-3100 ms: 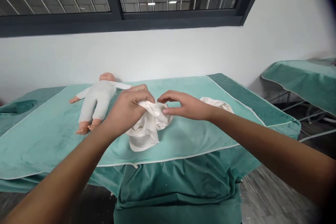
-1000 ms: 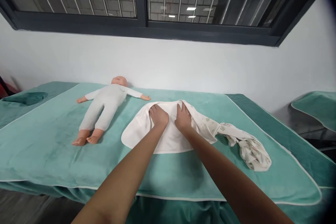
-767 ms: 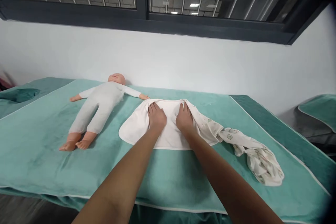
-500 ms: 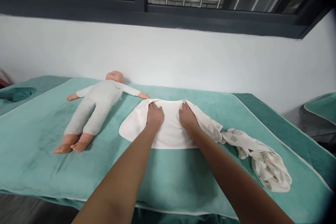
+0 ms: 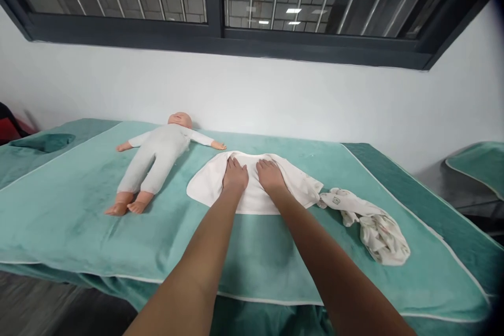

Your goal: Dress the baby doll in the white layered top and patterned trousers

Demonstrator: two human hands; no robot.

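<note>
both hands lie on the white cloth, side by side, with a small gap between them. the left hand [image 5: 235,174] has its fingers stretched forward, and the right hand [image 5: 271,174] has the same posture; neither one is clenched. it cannot be told whether the fingertips pinch the cloth or only press on it. the white cloth [image 5: 253,191] is directly under the hands and extends to both sides of them, with a folded-over edge beside each hand.

the work at the cloth seems partly done: between the hands it is spread rather smooth, while the flaps beside them remain folded. to the right of the right hand, a crumpled printed bundle [image 5: 384,236] touches the cloth's end and is not flattened. if these are one piece or two, the view does not show. to the left of the left hand, well apart, the doll [image 5: 163,147] lies on its back in a white suit, untouched by the hands.

below all this, the surface [image 5: 79,205] has a soft green cover with pale piping. beyond the hands rise a white wall [image 5: 268,100] and a dark-framed window [image 5: 216,10]. far to their right is another green cover [image 5: 478,163]; far to their left, something red [image 5: 8,128].
</note>
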